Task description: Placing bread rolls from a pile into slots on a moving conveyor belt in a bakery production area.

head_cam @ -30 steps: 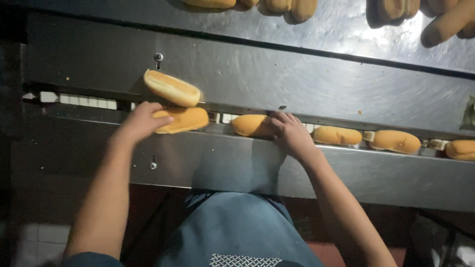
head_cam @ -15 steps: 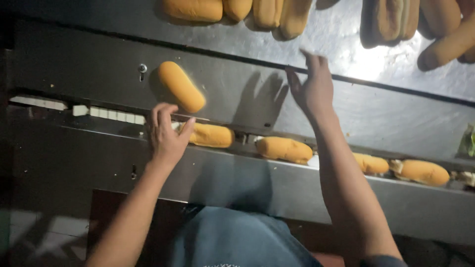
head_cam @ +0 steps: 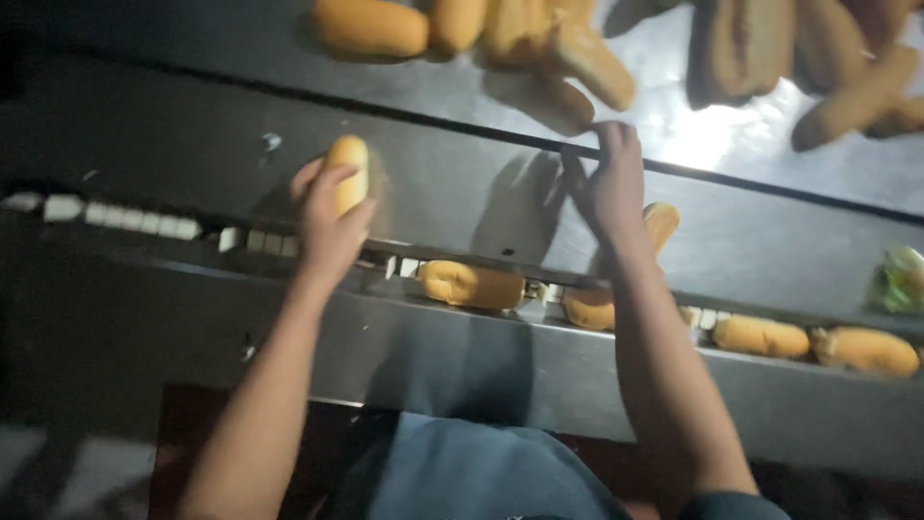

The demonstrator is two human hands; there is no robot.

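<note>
The head view looks down on a long steel desk (head_cam: pixel 192 154) with a narrow conveyor channel (head_cam: pixel 115 217) of white links running across it. No labels or signs can be made out; the only package-like thing is a crumpled green wrapper (head_cam: pixel 900 279) at the far right edge, too blurred to tell more.

The left hand (head_cam: pixel 330 223) is raised over the channel with its fingers curled round a golden bread roll (head_cam: pixel 348 173), which stands nearly upright in the grip. The left forearm reaches up from the lower left.

The right hand (head_cam: pixel 608 183) stretches further away, fingers spread and loosely open at the dark seam of the desk, holding nothing that can be seen. Just beside its wrist lies a roll (head_cam: pixel 661 223), partly hidden.

In the channel lie more rolls: one (head_cam: pixel 472 285) between the two arms, one (head_cam: pixel 589 309) under the right forearm, and two (head_cam: pixel 760 337) (head_cam: pixel 866 350) to the right. A heap of rolls (head_cam: pixel 520 39) sits on the far part of the desk.
</note>
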